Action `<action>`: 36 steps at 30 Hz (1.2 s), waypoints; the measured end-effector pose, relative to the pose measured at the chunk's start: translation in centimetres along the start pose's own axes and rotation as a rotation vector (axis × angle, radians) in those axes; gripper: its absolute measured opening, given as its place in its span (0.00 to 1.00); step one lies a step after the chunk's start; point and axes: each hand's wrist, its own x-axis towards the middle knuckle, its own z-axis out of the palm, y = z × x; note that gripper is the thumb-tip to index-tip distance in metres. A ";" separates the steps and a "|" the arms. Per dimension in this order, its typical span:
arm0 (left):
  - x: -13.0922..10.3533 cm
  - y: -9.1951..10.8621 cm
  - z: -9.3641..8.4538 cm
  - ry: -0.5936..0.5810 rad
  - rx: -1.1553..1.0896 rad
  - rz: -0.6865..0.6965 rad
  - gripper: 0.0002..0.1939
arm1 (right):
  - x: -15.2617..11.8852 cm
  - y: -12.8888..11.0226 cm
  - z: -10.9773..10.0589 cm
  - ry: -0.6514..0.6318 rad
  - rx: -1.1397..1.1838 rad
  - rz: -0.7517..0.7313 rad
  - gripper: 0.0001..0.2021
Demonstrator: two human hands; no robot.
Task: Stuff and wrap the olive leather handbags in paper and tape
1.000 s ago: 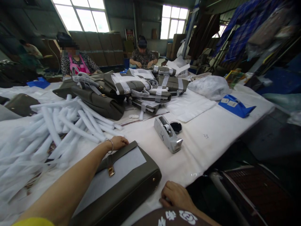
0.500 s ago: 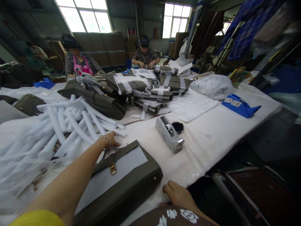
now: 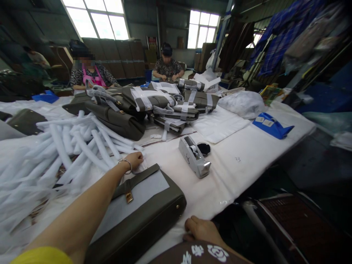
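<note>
An olive-green handbag (image 3: 145, 220) with a gold clasp lies in front of me, a grey-white sheet (image 3: 154, 187) on its face. Just past the bag's top edge is my left hand (image 3: 134, 161), its fingers curled closed; whatever they hold is too small to make out. Near the bag's lower right corner, my right hand (image 3: 202, 228) rests at the table edge with fingers bent; its fingertips are partly hidden. Left of the bag is a pile of white foam tubes (image 3: 79, 146). A grey tape dispenser (image 3: 194, 157) stands beyond the bag to the right.
Wrapped olive bags (image 3: 154, 99) are heaped at the table's middle. White sheets (image 3: 220, 123), a blue tape dispenser (image 3: 272, 125) and a clear plastic bundle (image 3: 243, 102) lie to the right. Two people sit across the table. The white table (image 3: 233, 179) ends at a diagonal right edge.
My left hand has gone from spread fingers to a closed hand and has moved slightly right and up. The whole view has shifted a little; my right hand stays near the bag's corner.
</note>
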 end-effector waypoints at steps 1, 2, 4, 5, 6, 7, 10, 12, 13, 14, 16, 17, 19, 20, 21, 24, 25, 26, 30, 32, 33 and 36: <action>0.0 0.3 0.0 0.004 -0.030 0.011 0.06 | 0.0 0.0 0.2 0.004 0.003 0.000 0.08; 0.0 0.7 0.1 0.007 -0.060 0.019 0.07 | 0.1 0.0 0.4 0.004 -0.002 0.000 0.07; 0.1 1.4 0.1 0.017 -0.109 0.026 0.07 | 0.1 -0.2 0.5 -0.002 -0.032 0.004 0.06; 0.1 1.7 0.1 0.024 -0.125 0.028 0.06 | 0.2 -0.3 0.5 -0.009 -0.051 0.007 0.06; 0.1 2.0 0.1 0.032 -0.137 0.028 0.06 | 0.2 -0.4 0.4 -0.018 -0.066 0.011 0.06; 0.1 2.2 0.0 0.038 -0.146 0.029 0.05 | 0.2 -0.4 0.2 -0.037 -0.069 0.016 0.06; -0.4 2.3 -0.4 0.052 -0.172 0.031 0.04 | 0.3 -0.5 -0.7 -0.124 -0.016 0.021 0.08; -1.0 1.9 -0.6 0.063 -0.193 0.016 0.04 | 0.3 -0.6 -1.3 -0.173 0.033 0.016 0.08; -1.3 1.5 -0.7 0.071 -0.205 0.002 0.04 | 0.3 -0.6 -1.5 -0.186 0.048 0.014 0.07; -1.6 1.1 -0.7 0.081 -0.216 -0.017 0.03 | 0.4 -0.7 -1.8 -0.196 0.060 0.010 0.07; -1.9 0.3 -0.5 0.109 -0.241 -0.062 0.02 | 0.6 -0.9 -2.2 -0.221 0.089 -0.004 0.08; -2.0 0.0 -0.4 0.125 -0.259 -0.087 0.02 | 0.8 -1.1 -2.4 -0.235 0.103 -0.015 0.08; -1.8 -0.5 0.0 0.156 -0.311 -0.134 0.02 | 1.2 -1.6 -2.8 -0.260 0.121 -0.034 0.10; -1.6 -0.6 0.1 0.171 -0.348 -0.156 0.02 | 1.4 -1.8 -3.0 -0.268 0.124 -0.039 0.10; -1.4 -0.7 0.3 0.182 -0.394 -0.176 0.03 | 1.5 -2.0 -3.1 -0.274 0.123 -0.040 0.11; -1.0 -0.4 0.5 0.195 -0.580 -0.231 0.06 | 1.7 -2.3 -3.4 -0.279 0.132 -0.030 0.12; -1.0 -0.3 0.5 0.195 -0.658 -0.241 0.07 | 1.7 -2.4 -3.4 -0.276 0.141 -0.025 0.12; -1.1 -0.2 0.5 0.195 -0.740 -0.244 0.08 | 1.6 -2.4 -3.3 -0.272 0.153 -0.019 0.12; -1.9 0.0 0.0 0.206 -1.048 -0.206 0.18 | 1.1 -2.3 -3.3 -0.245 0.201 0.007 0.11; -2.7 0.0 -0.4 0.209 -1.154 -0.182 0.25 | 0.8 -2.3 -3.5 -0.230 0.220 0.021 0.11; -3.2 0.1 -0.6 0.209 -1.193 -0.170 0.28 | 0.7 -2.3 -3.7 -0.222 0.229 0.028 0.11; -5.1 0.5 -1.0 0.207 -1.269 -0.124 0.35 | 0.2 -2.3 -4.3 -0.205 0.255 0.049 0.11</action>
